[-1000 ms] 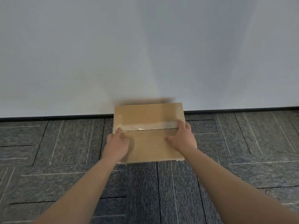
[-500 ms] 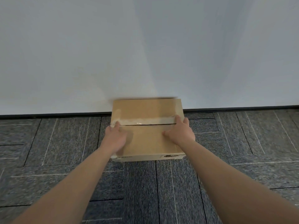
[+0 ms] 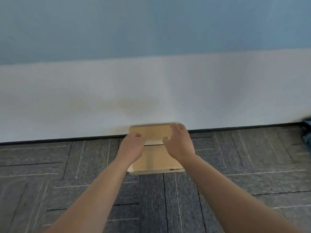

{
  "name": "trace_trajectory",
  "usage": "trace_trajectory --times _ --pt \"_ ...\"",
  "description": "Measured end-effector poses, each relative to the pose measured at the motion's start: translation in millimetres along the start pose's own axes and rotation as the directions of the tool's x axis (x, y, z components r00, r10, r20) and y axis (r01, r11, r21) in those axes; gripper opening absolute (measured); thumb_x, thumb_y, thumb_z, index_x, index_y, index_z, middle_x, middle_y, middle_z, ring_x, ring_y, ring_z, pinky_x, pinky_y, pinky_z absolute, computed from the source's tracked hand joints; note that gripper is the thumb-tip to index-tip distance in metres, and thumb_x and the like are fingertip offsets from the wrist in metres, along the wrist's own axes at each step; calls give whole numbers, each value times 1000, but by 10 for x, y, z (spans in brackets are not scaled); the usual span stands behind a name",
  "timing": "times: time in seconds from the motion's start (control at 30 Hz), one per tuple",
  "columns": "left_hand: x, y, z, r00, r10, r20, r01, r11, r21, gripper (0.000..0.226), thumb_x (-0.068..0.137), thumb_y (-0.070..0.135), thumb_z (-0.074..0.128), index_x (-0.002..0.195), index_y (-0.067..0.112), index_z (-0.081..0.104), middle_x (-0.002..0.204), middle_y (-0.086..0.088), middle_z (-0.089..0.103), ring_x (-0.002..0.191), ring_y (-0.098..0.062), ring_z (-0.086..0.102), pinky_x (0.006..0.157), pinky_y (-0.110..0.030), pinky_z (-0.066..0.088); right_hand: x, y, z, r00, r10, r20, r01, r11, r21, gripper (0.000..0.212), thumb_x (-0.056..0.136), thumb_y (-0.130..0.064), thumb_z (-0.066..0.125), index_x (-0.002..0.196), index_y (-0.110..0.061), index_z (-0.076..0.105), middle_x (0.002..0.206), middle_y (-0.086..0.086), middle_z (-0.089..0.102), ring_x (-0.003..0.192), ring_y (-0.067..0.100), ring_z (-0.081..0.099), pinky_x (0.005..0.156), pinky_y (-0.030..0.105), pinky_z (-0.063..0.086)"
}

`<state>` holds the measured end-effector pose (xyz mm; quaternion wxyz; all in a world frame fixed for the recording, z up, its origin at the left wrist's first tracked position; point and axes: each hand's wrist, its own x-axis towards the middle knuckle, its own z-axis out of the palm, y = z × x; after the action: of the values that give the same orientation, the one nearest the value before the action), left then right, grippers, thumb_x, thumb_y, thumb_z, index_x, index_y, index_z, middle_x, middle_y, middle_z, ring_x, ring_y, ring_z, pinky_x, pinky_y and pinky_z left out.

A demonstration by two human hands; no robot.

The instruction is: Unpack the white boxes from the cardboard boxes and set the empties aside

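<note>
Brown cardboard box (image 3: 154,157), half covered and motion-blurred.
The left grip (image 3: 131,147) and right grip (image 3: 180,143) cover both ends of its pale taped seam (image 3: 154,142). The left one's fingertips curl out of sight, so whether they hold the box cannot be told. The dark print (image 3: 174,169) on its near face is too small to read. A blurred dark blue thing (image 3: 307,132) is cut by the right edge, and both forearms (image 3: 94,199) run off the bottom.

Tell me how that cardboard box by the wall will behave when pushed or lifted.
The cardboard box is low and wide, so it should slide, not tip. The carpet will probably drag on it. Its closed flaps likely keep it stiff.
</note>
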<state>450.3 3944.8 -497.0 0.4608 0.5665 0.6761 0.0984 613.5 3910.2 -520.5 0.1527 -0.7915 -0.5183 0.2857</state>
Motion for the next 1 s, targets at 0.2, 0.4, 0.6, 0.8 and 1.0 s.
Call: trace_trajectory --times 0.2,0.4,0.6,0.8,1.0 --pt "-1537 1737 -1215 998 62 13 -60 990 -127 24 97 23 47 110 14 65 92 -1 71 86 -25 71 67 -31 52 -954 -1335 -2166 999 -16 -46 24 983 181 48 98 -32 51 145 -22 43 146 -4 44 119 17 54 87 31 45" --pt "-3147 3236 -2406 979 204 4 -199 959 -204 10 91 26 59 93 22 68 88 1 72 75 -16 70 85 -45 55 -2134 -2426 -4192 985 43 -167 15 942 334 40 99 -32 53 137 -24 52 140 -7 53 113 13 58 93 29 47" --pt "-4148 3998 -2950 932 361 1 -351 907 -234 17 95 27 57 95 16 69 89 -4 72 74 -16 68 80 -38 56 -2997 -2911 -5117 941 147 -304 -2 902 431 35 99 -30 54 133 -21 56 133 -2 61 115 15 59 85 24 41" --pt "-4756 4109 -2837 854 502 136 -472 858 -205 22 97 30 53 94 14 68 83 -6 71 70 -16 65 69 -31 52 -3925 -2798 -5263 827 338 -449 -74 857 510 33 97 -32 55 128 -23 58 123 -2 65 99 15 63 80 28 48" --pt "-5577 3901 -2311 700 582 413 -540 810 -227 22 94 25 54 88 10 69 80 -6 70 66 -17 63 72 -36 55 -5294 -2413 -5084 630 569 -528 -221 783 581 32 96 -32 56 127 -22 58 112 -8 63 96 14 62 77 34 52"
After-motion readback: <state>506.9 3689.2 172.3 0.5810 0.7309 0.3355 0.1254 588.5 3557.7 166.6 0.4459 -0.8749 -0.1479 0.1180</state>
